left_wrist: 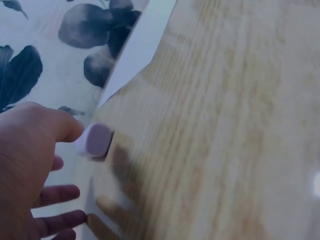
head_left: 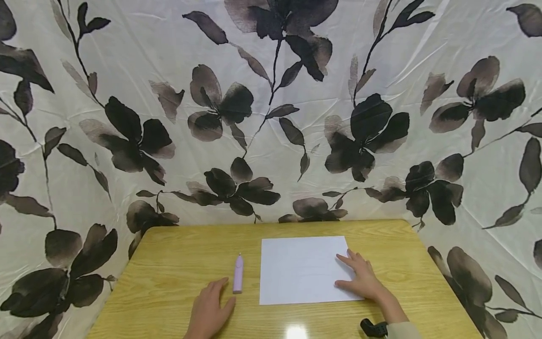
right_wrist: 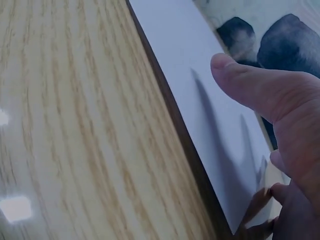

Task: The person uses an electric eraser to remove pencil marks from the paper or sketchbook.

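A lilac pen-shaped tool [head_left: 238, 277] with a thin pointed tip lies on the wooden table, tip toward the back. Just left of it is my left hand [head_left: 207, 307], fingers and thumb spread and holding nothing. In the left wrist view, the thumb of that hand [left_wrist: 30, 150] comes close to the blunt end of the tool [left_wrist: 97, 140]; whether they touch I cannot tell. A white sheet of paper [head_left: 300, 270] lies flat right of the tool. My right hand [head_left: 364, 278] is spread over its right edge, and in the right wrist view the thumb [right_wrist: 245, 82] hovers above the paper [right_wrist: 175, 55].
The yellow wooden table [head_left: 178, 263] reaches back to a hanging cloth [head_left: 262, 141] with dark flowers. A black strap device [head_left: 373, 328] sits at my right wrist, beside the beige sleeve [head_left: 404, 330]. A bright light reflection shows on the front of the table.
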`<state>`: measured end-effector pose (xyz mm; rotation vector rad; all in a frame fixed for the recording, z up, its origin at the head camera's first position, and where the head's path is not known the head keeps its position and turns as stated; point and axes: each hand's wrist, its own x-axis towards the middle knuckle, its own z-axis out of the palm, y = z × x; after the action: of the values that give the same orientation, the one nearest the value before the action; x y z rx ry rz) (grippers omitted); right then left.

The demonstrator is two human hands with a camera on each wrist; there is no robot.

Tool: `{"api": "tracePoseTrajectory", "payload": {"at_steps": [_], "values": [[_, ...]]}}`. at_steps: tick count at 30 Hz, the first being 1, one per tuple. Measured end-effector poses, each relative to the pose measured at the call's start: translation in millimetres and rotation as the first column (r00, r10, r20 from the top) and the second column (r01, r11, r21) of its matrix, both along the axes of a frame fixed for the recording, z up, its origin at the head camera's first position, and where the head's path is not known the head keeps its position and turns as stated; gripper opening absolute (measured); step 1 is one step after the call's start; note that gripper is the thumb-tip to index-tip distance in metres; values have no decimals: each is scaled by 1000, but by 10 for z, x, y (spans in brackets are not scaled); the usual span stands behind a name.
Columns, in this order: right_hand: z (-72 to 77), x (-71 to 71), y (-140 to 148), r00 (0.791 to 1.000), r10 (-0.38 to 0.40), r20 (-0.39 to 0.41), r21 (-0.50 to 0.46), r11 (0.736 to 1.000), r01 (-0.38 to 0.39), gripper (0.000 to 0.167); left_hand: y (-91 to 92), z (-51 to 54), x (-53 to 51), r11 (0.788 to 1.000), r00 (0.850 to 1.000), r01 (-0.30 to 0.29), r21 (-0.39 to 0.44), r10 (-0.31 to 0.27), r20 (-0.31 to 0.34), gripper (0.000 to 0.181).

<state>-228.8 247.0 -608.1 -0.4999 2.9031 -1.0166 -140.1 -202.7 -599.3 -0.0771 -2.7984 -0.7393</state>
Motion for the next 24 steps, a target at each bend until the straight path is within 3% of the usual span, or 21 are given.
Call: {"api": "tracePoseTrajectory", "payload": {"at_steps": [10,24], "values": [[-62,28,-34,999,27,-29,66,998,-25,76,139,25,-165,998,996,-68,9,67,56,69],[-67,30,-26,999,18,-29,88,996,-15,75,360,-41,-414,989,989,-146,-31,147,31,71]]}}
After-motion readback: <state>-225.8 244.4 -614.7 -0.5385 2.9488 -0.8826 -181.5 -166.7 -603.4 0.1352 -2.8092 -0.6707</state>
